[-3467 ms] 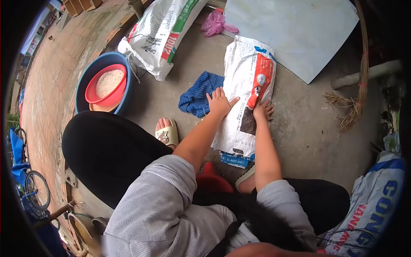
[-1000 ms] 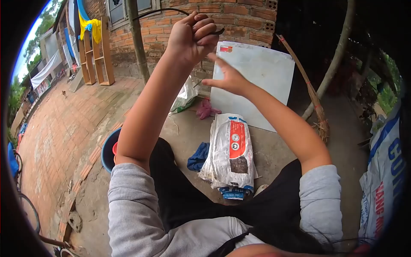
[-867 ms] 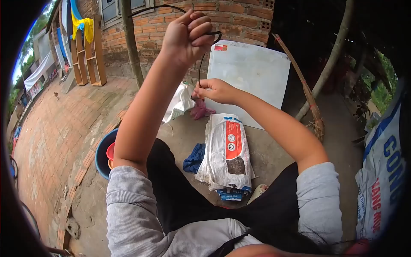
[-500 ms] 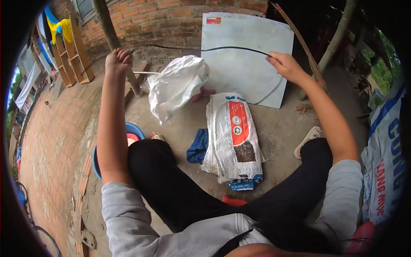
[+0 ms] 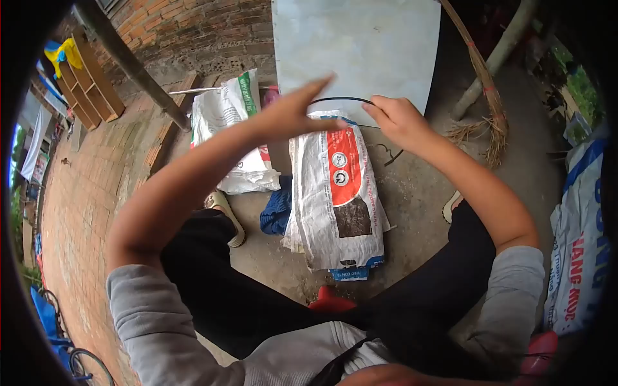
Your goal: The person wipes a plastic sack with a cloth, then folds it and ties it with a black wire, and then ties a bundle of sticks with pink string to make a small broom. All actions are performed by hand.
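The right hand [image 5: 400, 122] is closed, pinching a thin black cord [image 5: 341, 98] at the fingertips, which keeps the short stretch arched in the air rather than trailing on the floor. The left hand [image 5: 290, 116] is raised close beside it at the cord's other end, fingers stretched out and blurred, so I cannot tell whether it grips. Both hover over a stack of sacks [image 5: 335, 199] lying flat on the concrete floor [image 5: 425, 212], with a blue cloth [image 5: 275, 211] tucked at its left edge and a broom [image 5: 484, 87] leaning far right.
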